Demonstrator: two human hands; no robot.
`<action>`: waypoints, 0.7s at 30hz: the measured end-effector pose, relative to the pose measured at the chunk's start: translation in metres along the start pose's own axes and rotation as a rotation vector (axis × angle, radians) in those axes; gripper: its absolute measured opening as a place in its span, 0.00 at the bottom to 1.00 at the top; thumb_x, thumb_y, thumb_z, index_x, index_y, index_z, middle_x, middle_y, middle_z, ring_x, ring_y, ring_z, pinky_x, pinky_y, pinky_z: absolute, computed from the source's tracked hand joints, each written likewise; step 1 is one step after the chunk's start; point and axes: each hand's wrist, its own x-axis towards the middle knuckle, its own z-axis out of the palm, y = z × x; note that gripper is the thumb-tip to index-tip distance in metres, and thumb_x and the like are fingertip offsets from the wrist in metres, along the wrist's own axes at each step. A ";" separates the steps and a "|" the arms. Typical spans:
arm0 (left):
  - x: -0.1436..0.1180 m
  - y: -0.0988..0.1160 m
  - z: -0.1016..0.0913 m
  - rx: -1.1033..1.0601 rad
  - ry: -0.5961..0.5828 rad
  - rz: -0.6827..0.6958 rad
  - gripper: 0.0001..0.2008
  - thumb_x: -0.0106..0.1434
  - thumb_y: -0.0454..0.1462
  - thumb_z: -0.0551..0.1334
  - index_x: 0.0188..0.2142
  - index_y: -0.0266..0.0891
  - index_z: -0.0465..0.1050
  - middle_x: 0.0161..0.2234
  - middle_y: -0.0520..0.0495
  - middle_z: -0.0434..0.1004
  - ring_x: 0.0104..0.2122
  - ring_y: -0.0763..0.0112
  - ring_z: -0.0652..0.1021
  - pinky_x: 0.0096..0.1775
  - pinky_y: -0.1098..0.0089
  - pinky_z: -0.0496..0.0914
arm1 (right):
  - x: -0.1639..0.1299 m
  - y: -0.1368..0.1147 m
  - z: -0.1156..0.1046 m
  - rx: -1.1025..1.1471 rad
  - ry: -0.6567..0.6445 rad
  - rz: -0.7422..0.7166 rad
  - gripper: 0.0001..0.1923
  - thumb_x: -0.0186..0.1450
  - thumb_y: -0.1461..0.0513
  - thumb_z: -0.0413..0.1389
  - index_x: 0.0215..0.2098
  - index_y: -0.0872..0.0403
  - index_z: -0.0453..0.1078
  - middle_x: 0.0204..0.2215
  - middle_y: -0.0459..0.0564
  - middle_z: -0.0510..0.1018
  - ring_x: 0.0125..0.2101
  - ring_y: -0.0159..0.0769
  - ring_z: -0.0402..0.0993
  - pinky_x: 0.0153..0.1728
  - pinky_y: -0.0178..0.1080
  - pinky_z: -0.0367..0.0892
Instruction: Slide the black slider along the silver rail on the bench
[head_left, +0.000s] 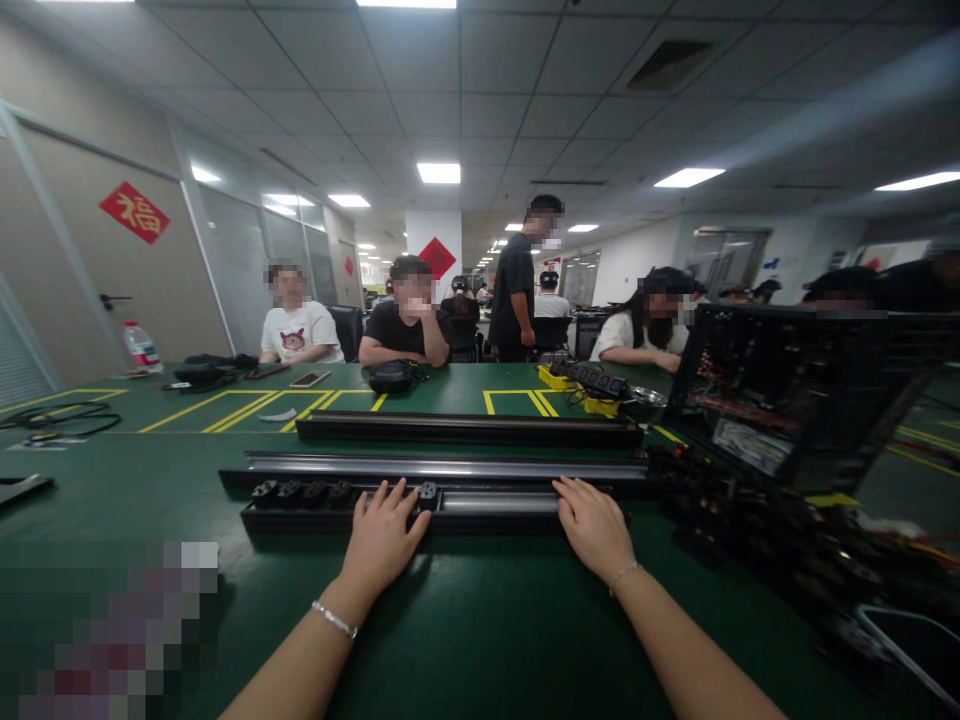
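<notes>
A long black power strip rail (480,505) with several sockets at its left end lies across the green table (480,640) in front of me. My left hand (382,540) rests palm down on it, fingers spread over the sockets. Over the rail's bare middle part, my right hand (596,525) lies flat with its fingertips touching the metal. Neither hand grips anything. A second rail (450,466) lies just behind, and a third black rail (465,428) farther back.
An open computer case (795,390) with loose cables (787,540) stands at the right. Yellow-black power strips (589,385), a black pouch (390,376), phones and a water bottle (140,347) sit on the far side. Several people sit or stand beyond the table.
</notes>
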 end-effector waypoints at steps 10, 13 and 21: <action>-0.002 0.002 0.000 -0.025 -0.030 0.055 0.24 0.63 0.49 0.48 0.55 0.44 0.65 0.59 0.47 0.63 0.59 0.55 0.60 0.57 0.44 0.51 | -0.001 -0.002 -0.003 0.009 -0.018 0.013 0.23 0.66 0.59 0.39 0.53 0.51 0.67 0.55 0.46 0.68 0.56 0.38 0.59 0.55 0.45 0.53; -0.003 0.004 0.000 -0.014 -0.031 0.070 0.25 0.63 0.48 0.49 0.55 0.42 0.65 0.59 0.44 0.62 0.59 0.55 0.60 0.57 0.44 0.51 | -0.001 -0.001 -0.002 0.014 -0.015 0.010 0.23 0.66 0.59 0.39 0.53 0.51 0.67 0.55 0.47 0.68 0.56 0.37 0.59 0.55 0.44 0.53; -0.007 0.011 0.000 0.020 -0.016 0.141 0.26 0.62 0.46 0.51 0.56 0.37 0.63 0.60 0.41 0.59 0.60 0.56 0.60 0.58 0.47 0.53 | -0.001 -0.001 -0.001 0.008 -0.004 -0.001 0.23 0.66 0.59 0.39 0.53 0.51 0.68 0.54 0.47 0.69 0.56 0.38 0.60 0.55 0.44 0.53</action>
